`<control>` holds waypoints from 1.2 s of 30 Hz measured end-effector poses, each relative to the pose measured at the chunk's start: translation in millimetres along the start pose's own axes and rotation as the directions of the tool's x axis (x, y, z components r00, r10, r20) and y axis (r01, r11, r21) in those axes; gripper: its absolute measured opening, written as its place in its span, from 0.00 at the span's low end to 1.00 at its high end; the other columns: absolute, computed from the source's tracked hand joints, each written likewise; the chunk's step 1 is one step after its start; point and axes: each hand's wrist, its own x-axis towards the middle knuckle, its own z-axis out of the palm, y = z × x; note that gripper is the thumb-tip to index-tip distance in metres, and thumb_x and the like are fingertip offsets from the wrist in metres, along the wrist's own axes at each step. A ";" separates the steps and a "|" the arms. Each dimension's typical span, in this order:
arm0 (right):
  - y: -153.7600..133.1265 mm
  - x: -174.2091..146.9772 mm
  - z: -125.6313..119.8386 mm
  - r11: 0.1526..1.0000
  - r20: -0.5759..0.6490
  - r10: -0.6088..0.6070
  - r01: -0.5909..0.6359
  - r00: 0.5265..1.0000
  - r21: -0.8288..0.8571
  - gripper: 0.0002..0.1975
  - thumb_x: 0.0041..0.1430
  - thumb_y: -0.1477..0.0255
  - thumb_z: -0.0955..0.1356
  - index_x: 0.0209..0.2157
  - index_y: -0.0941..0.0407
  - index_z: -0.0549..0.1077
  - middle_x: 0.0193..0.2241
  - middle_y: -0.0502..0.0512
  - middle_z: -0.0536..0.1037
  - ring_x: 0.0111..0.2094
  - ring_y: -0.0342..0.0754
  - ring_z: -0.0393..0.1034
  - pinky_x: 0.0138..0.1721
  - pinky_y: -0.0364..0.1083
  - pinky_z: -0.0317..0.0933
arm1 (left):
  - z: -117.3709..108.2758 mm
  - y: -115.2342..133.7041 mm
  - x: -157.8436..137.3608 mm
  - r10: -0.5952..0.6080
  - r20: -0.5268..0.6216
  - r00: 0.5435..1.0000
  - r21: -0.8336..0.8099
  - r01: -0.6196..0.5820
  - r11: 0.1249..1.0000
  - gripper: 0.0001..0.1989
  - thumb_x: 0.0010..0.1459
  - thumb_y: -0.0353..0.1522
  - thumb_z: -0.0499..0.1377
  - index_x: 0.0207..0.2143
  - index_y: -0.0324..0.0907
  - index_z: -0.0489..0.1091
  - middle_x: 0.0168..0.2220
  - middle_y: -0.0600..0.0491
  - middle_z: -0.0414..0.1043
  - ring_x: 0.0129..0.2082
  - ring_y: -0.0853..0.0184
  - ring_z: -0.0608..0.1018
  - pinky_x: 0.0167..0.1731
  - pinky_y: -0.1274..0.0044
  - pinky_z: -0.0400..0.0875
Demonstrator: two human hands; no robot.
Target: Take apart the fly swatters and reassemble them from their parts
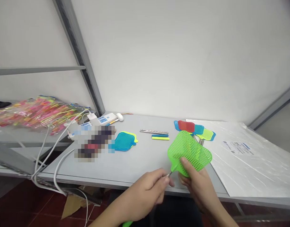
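A green fly swatter [189, 151] with a perforated head is held between both my hands above the table's front edge. My left hand [150, 192] is closed around its thin metal rod, and a bit of green handle shows below that hand. My right hand [197, 183] pinches the lower part of the head, thumb on top. Behind the swatter lie assembled fly swatters in red, blue and yellow [186, 126], partly overlapping. To the left rest loose blue and yellow swatter heads [124, 141]. Metal rods [154, 131] and blue and yellow handles [160, 138] lie between.
A white plastic-wrapped package [244, 157] covers the table's right side. At the left stand power strips [103, 119] with white cables [56, 151] hanging over the edge, beside a blurred-out item [95, 143]. Bagged colourful goods [40, 113] lie on the left shelf.
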 end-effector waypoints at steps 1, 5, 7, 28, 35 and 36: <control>1.5 -4.8 1.4 0.999 0.027 0.021 -0.020 0.999 -0.041 0.15 0.53 0.60 0.72 0.30 0.54 0.65 0.18 0.40 0.54 0.17 0.36 0.42 0.18 0.40 0.40 | 5.4 -2.2 -0.4 -0.020 0.057 0.998 -0.132 0.028 0.991 0.19 0.67 0.45 0.43 0.39 0.43 0.66 0.21 0.62 0.57 0.15 0.75 0.61 0.16 0.83 0.57; 6.6 -27.5 6.8 0.952 0.128 0.015 0.025 0.992 -0.304 0.18 0.53 0.57 0.71 0.23 0.56 0.68 0.16 0.43 0.57 0.20 0.40 0.51 0.22 0.42 0.48 | 30.2 -18.7 -3.4 -0.005 0.169 0.986 -0.525 0.094 0.846 0.18 0.67 0.46 0.44 0.43 0.43 0.62 0.16 0.66 0.53 0.07 0.77 0.53 0.08 0.84 0.53; 7.0 -37.5 6.4 0.914 0.201 0.000 0.082 0.979 -0.397 0.19 0.56 0.57 0.69 0.20 0.56 0.67 0.16 0.45 0.61 0.21 0.42 0.55 0.26 0.43 0.52 | 40.5 -26.0 -6.0 0.022 0.191 0.981 -0.623 0.103 0.776 0.17 0.67 0.45 0.44 0.43 0.42 0.62 0.13 0.67 0.51 0.06 0.77 0.54 0.09 0.84 0.55; 8.1 -49.4 2.4 0.981 0.258 0.140 -0.098 0.956 -0.169 0.17 0.63 0.57 0.64 0.31 0.57 0.70 0.16 0.43 0.62 0.17 0.38 0.58 0.22 0.40 0.49 | 47.8 -38.4 -45.9 -0.114 0.189 0.975 -0.478 0.193 0.857 0.19 0.66 0.47 0.43 0.38 0.43 0.63 0.11 0.66 0.52 0.09 0.76 0.52 0.09 0.86 0.48; -9.5 -47.7 -27.1 0.983 0.091 0.020 -0.003 0.996 -0.184 0.17 0.60 0.57 0.67 0.30 0.58 0.72 0.15 0.43 0.59 0.18 0.38 0.54 0.22 0.40 0.46 | 45.1 -28.0 -52.3 -0.146 0.202 0.968 -0.267 0.198 0.943 0.22 0.65 0.51 0.42 0.29 0.44 0.58 0.16 0.63 0.54 0.13 0.75 0.55 0.12 0.83 0.49; -14.4 -46.5 -30.2 0.986 0.052 -0.001 0.010 0.999 -0.167 0.17 0.59 0.57 0.68 0.30 0.58 0.72 0.15 0.43 0.59 0.18 0.38 0.54 0.22 0.40 0.46 | 42.7 -24.2 -52.3 -0.142 0.200 0.969 -0.235 0.188 0.953 0.23 0.66 0.50 0.42 0.28 0.44 0.58 0.16 0.62 0.55 0.15 0.75 0.57 0.14 0.83 0.52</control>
